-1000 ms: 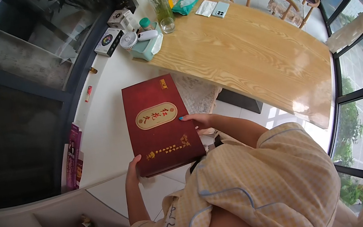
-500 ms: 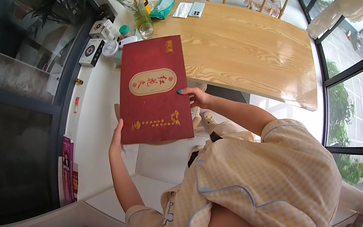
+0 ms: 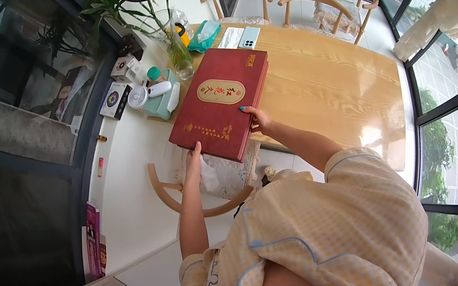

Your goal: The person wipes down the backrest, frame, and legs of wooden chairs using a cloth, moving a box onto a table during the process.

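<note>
I've swung the red gift box (image 3: 219, 95) right, off the white ledge (image 3: 130, 175) side and across the near-left end of the worktop (image 3: 328, 82). It's now tipped flatter than ½ sec ago, so its R side shows too. Can't tell if the far end's touching wood; the near end sticks out over the chair (image 3: 216, 211). Both hands are gripping: L hand (image 3: 194, 160) has the near edge, w/ some fingers hidden; R hand (image 3: 258, 119) has the R side, thumb on top. Far corner's close to the phone (image 3: 249, 38), L side near the glass (image 3: 184, 69).
</note>
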Action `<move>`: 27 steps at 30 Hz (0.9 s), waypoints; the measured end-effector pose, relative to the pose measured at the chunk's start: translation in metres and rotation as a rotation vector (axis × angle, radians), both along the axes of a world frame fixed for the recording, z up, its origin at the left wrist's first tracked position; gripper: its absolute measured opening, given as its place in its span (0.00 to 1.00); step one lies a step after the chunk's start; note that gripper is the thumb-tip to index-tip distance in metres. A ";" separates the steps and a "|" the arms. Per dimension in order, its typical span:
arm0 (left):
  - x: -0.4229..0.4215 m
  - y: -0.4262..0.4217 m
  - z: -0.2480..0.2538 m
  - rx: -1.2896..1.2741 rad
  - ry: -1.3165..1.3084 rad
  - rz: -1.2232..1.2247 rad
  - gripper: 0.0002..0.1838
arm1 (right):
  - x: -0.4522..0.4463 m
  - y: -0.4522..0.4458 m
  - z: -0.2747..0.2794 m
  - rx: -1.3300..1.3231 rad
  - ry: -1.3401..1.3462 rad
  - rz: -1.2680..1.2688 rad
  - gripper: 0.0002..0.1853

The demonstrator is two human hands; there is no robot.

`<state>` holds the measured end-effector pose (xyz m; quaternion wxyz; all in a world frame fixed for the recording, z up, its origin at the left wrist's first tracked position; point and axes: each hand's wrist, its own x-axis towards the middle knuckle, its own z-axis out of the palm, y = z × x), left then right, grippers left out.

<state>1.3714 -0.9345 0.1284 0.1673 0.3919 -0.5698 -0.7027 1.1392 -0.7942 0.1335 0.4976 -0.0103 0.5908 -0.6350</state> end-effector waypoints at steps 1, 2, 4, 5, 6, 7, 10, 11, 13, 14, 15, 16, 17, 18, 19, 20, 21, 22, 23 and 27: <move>-0.008 -0.002 0.001 0.080 0.010 0.039 0.37 | -0.010 -0.004 -0.008 0.028 -0.003 0.047 0.23; -0.016 -0.004 0.001 0.081 0.009 0.041 0.37 | -0.020 -0.008 -0.017 0.056 -0.007 0.096 0.28; -0.026 -0.004 0.004 0.155 0.008 0.113 0.36 | -0.030 -0.012 -0.020 0.059 -0.009 0.120 0.28; -0.028 -0.004 0.001 0.157 0.005 0.116 0.36 | -0.032 -0.013 -0.022 0.054 -0.004 0.124 0.28; -0.033 -0.008 -0.003 0.140 0.032 0.140 0.34 | -0.036 -0.017 -0.018 0.042 0.010 0.125 0.27; -0.040 -0.015 -0.006 0.121 0.061 0.161 0.32 | -0.033 -0.021 -0.016 0.027 0.023 -0.005 0.22; -0.038 -0.026 -0.010 0.193 0.108 0.094 0.35 | -0.042 -0.026 -0.031 0.022 -0.062 0.101 0.25; -0.037 -0.028 -0.012 0.196 0.092 0.101 0.35 | -0.044 -0.029 -0.039 0.020 -0.100 0.117 0.24; -0.038 -0.038 -0.033 0.274 0.157 0.142 0.33 | -0.045 -0.033 -0.044 0.004 -0.113 0.148 0.23; -0.039 -0.043 -0.042 0.275 0.152 0.152 0.33 | -0.046 -0.034 -0.045 -0.016 -0.111 0.172 0.23; -0.040 -0.045 -0.047 0.265 0.156 0.182 0.30 | -0.047 -0.034 -0.043 -0.019 -0.051 0.251 0.26; -0.038 -0.046 -0.052 0.256 0.160 0.212 0.28 | -0.046 -0.035 -0.041 -0.014 -0.059 0.258 0.26; -0.036 -0.045 -0.058 0.260 0.155 0.219 0.28 | -0.045 -0.036 -0.039 0.071 0.020 0.290 0.28; -0.036 -0.041 -0.058 0.261 0.128 0.229 0.28 | -0.043 -0.036 -0.041 0.156 0.100 0.321 0.31; -0.039 -0.040 -0.056 0.254 0.111 0.238 0.28 | -0.045 -0.036 -0.042 0.189 0.100 0.365 0.33; -0.044 -0.039 -0.054 0.248 0.122 0.248 0.28 | -0.047 -0.038 -0.041 0.184 0.112 0.376 0.33; -0.043 -0.029 -0.044 0.234 0.131 0.258 0.28 | -0.041 -0.036 -0.038 0.163 0.090 0.318 0.32; -0.039 -0.018 -0.032 0.221 0.136 0.272 0.28 | -0.035 -0.035 -0.035 0.144 0.064 0.265 0.31; -0.036 -0.009 -0.016 0.230 0.137 0.232 0.29 | -0.034 -0.036 -0.033 0.185 0.052 0.249 0.29; 0.001 -0.010 -0.045 0.034 -0.117 0.086 0.23 | -0.019 -0.046 -0.043 0.183 0.075 0.005 0.25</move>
